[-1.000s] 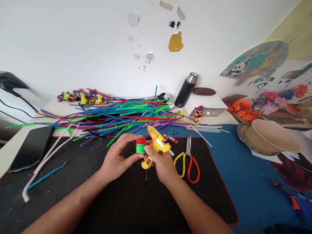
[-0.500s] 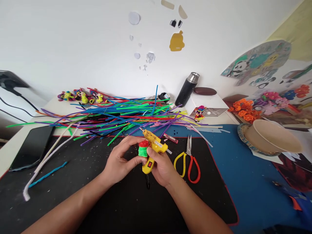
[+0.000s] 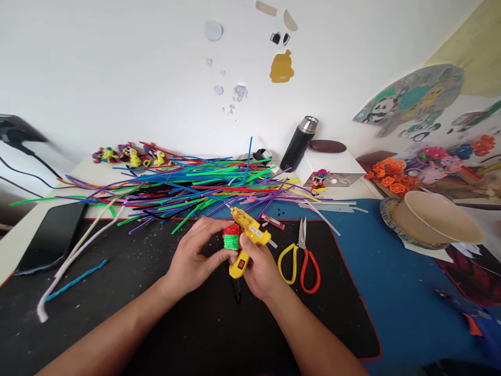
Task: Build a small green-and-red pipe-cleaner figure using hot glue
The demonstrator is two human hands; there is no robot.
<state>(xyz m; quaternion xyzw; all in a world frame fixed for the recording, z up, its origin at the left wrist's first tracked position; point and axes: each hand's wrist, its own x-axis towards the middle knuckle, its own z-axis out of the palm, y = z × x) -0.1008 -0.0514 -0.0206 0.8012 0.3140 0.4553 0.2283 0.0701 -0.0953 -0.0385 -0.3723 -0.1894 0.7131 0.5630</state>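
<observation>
Between the fingertips and thumb of my left hand (image 3: 195, 256) is a small fuzzy roll (image 3: 231, 237), red on top and green below, looking like wound pipe cleaner. My right hand (image 3: 258, 266) is closed round the handle of a yellow hot glue gun (image 3: 248, 230), whose nozzle points up and to the left, above the roll. A clear glue stick pokes out of the gun's back end. Just right of my right hand lie scissors (image 3: 301, 256) with one yellow and one red handle, blades slightly apart.
Loose pipe cleaners (image 3: 188, 183) in many colours spread across the back of the desk. A phone (image 3: 50, 235) lies left, a black thermos (image 3: 297, 146) stands behind, and bowls (image 3: 434, 219) sit right. Small fuzzy figures (image 3: 133, 154) stand at back left. A black mat (image 3: 176, 334) lies beneath my hands.
The view has shifted very slightly. My hands, the fuzzy roll and the glue gun keep nearly the same pose, with the roll turned a little.
</observation>
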